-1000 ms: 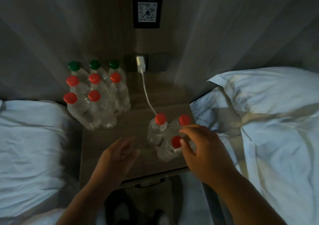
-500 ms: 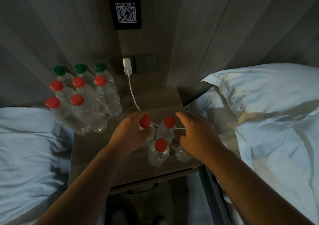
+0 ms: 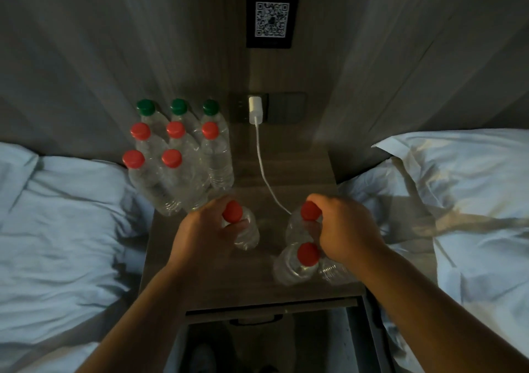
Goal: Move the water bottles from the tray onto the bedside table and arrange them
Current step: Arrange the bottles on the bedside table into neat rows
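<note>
Dim bedside table [image 3: 200, 284] sat btwn two beds. L hand [image 3: 201, 229] pinched a red-capped bottle [image 3: 243, 226] at 6 o'clock; R hand [image 3: 346, 229] gripped another bottle [image 3: 300, 223] at 4 — eight-bottle cluster [image 3: 183, 155] stood at 10.

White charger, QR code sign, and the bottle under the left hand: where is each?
white charger [image 3: 254, 110], head view, plug body.
QR code sign [image 3: 271, 19], head view, code square.
left-hand bottle [image 3: 232, 211], head view, red cap.

Bedside table [image 3: 257, 286], eight bottles [image 3: 183, 172] at its back left, left hand [image 3: 206, 229] gripping one red-capped bottle [image 3: 243, 226], right hand [image 3: 346, 232] gripping another bottle [image 3: 300, 223]
</note>
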A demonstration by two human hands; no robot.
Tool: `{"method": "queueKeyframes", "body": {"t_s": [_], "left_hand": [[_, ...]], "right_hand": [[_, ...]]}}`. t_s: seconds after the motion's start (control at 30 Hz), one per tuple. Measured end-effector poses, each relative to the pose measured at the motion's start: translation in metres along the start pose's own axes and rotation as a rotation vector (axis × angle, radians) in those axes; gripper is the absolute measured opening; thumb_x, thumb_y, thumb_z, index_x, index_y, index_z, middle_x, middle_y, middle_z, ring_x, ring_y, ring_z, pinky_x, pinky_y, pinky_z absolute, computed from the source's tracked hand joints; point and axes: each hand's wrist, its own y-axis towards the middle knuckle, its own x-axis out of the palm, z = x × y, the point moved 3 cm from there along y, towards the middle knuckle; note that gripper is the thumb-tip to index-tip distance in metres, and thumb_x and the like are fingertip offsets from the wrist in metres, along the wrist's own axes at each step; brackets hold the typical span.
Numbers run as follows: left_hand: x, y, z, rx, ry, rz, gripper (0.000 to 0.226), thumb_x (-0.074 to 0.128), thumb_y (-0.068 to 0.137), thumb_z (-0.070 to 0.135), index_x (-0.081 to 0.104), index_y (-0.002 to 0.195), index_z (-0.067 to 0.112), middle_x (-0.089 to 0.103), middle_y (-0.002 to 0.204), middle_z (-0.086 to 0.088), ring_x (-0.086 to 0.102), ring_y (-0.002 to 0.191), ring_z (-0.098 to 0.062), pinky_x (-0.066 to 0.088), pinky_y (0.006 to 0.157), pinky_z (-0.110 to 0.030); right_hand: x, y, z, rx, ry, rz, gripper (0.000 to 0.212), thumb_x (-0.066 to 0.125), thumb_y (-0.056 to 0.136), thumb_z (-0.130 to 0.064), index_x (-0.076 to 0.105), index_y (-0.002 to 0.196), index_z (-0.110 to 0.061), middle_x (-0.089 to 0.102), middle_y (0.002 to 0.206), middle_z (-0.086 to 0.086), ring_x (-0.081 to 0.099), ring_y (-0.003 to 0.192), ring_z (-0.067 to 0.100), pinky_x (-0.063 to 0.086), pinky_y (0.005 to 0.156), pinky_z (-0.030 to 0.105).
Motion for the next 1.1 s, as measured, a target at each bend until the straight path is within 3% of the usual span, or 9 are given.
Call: {"method": "queueKeyframes", "body": {"t_s": [0.27,0.43,0.57,0.7,0.8,0.9,1.0,1.1], "left_hand": [[-0.052,-0.013,-0.057,-0.128,-0.007,0.225,0.042,0.07,0.067,0.046,0.054,0.105,0.037,0.069,0.078,0.007,0.068,0.074,-0.019,0.056,0.068,-0.042],[-0.081,-0.01,-0.082,-0.155,-0.023,0.292,0.039,0.071,0.066,0.042,0.053,0.101,0.035,0.069,0.077,0.003,0.069,0.073,-0.022,0.056,0.068,-0.045],[-0.093,-0.003,-0.101,-0.169,0.032,0.268,0.029,0.079,0.074,0.032,0.058,0.093,0.029,0.066,0.077,0.006,0.066,0.074,-0.022,0.055,0.068,-0.042],[-0.098,0.003,-0.111,-0.127,0.073,0.255,0.03,0.078,0.076,0.035,0.062,0.101,0.03,0.068,0.083,0.006,0.066,0.077,-0.022,0.054,0.068,-0.037],[-0.095,0.005,-0.115,-0.106,0.057,0.273,0.045,0.08,0.074,0.033,0.064,0.116,0.027,0.07,0.093,0.004,0.066,0.081,-0.022,0.049,0.069,-0.03],[-0.088,0.008,-0.124,-0.091,0.01,0.283,0.051,0.081,0.072,0.035,0.061,0.118,0.026,0.059,0.099,0.013,0.063,0.089,-0.018,0.045,0.073,-0.028],[-0.074,0.007,-0.141,-0.08,-0.104,0.264,0.064,0.081,0.064,0.041,0.056,0.121,0.027,0.054,0.116,0.011,0.057,0.108,-0.012,0.05,0.088,-0.033],[-0.053,0.001,-0.168,-0.237,-0.265,0.187,0.099,0.084,0.056,0.05,0.038,0.141,0.028,0.051,0.136,0.004,0.055,0.123,-0.017,0.051,0.097,-0.045]], "right_hand": [[0.005,0.035,-0.05,-0.03,0.131,0.058,0.035,0.066,0.085,-0.042,0.058,0.116,-0.027,0.065,0.09,-0.009,0.062,0.082,0.009,0.053,0.079,0.028],[0.012,0.063,-0.085,-0.028,0.096,0.045,0.035,0.066,0.083,-0.044,0.059,0.114,-0.029,0.069,0.1,-0.004,0.065,0.094,0.02,0.054,0.079,0.036],[0.02,0.08,-0.108,-0.012,0.089,0.066,0.026,0.067,0.084,-0.04,0.061,0.104,-0.025,0.069,0.095,-0.001,0.065,0.091,0.022,0.055,0.077,0.037],[0.03,0.087,-0.124,0.02,0.1,0.104,0.03,0.066,0.085,-0.039,0.061,0.111,-0.024,0.069,0.096,-0.001,0.064,0.091,0.021,0.049,0.072,0.029],[0.04,0.089,-0.128,0.049,0.157,0.139,0.026,0.067,0.084,-0.038,0.062,0.105,-0.024,0.069,0.087,-0.003,0.065,0.083,0.019,0.049,0.068,0.028],[0.049,0.091,-0.128,0.097,0.318,0.21,0.021,0.071,0.081,-0.032,0.061,0.098,-0.025,0.061,0.079,-0.012,0.058,0.073,0.009,0.043,0.059,0.019],[0.068,0.093,-0.124,0.218,0.487,0.19,0.034,0.077,0.075,-0.03,0.051,0.096,-0.031,0.055,0.086,-0.016,0.054,0.08,0.006,0.044,0.067,0.022],[0.1,0.095,-0.115,0.395,0.663,0.072,0.044,0.082,0.068,-0.031,0.055,0.103,-0.024,0.063,0.1,-0.005,0.063,0.094,0.019,0.05,0.087,0.033]]}}
